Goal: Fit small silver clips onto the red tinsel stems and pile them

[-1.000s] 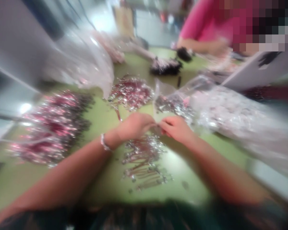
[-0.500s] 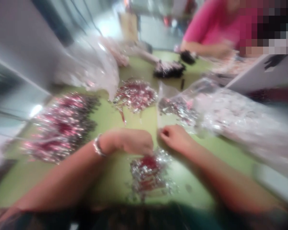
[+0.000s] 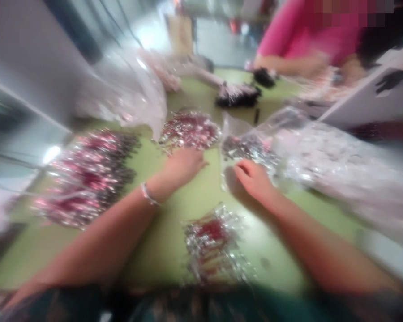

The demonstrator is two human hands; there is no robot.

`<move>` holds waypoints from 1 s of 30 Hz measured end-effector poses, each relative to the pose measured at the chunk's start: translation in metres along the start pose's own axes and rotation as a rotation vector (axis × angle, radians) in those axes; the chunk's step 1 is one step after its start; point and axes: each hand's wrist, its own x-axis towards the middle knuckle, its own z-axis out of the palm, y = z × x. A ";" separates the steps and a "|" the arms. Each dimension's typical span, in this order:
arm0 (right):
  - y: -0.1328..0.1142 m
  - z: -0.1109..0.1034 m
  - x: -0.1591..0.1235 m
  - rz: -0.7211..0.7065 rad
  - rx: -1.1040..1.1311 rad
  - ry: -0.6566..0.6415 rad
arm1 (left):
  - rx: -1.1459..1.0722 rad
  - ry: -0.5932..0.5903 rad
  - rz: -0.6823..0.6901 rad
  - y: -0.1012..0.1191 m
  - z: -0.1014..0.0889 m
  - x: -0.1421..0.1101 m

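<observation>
Pale green bench [image 3: 174, 214], seen blurred from above, with two bare hands reaching over its middle from the near edge. The left hand [image 3: 184, 165], wearing a light bracelet [image 3: 149, 194] at the wrist, is at the near side of a heap of thin red and silver pieces [image 3: 191, 129]. That heap lies just beyond the knuckles, towards the far edge, and spreads wider from left to right than from near to far. The left hand is clearly nearer to it than the right; blur hides whether they touch. Its fingers point rightwards, and whether they are spread, pressed together or pinching a piece cannot be told.

The right hand [image 3: 255, 179] is curled beside a clear bag [image 3: 226, 127] with small silver parts [image 3: 250, 150] at its mouth. Its thumb and forefinger bend towards each other; whether they meet or hold anything is unclear.

Close to the near edge, below the gap between the hands, is a smaller red and silver pile [image 3: 211, 232], its strands running mostly crosswise. Towards the left edge is a large pink and silver pile [image 3: 87, 174]. Beyond the far edge sits a person in pink [image 3: 289, 36].
</observation>
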 end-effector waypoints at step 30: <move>-0.001 0.005 -0.005 -0.164 0.028 0.111 | -0.684 -0.021 -0.010 0.035 -0.004 -0.008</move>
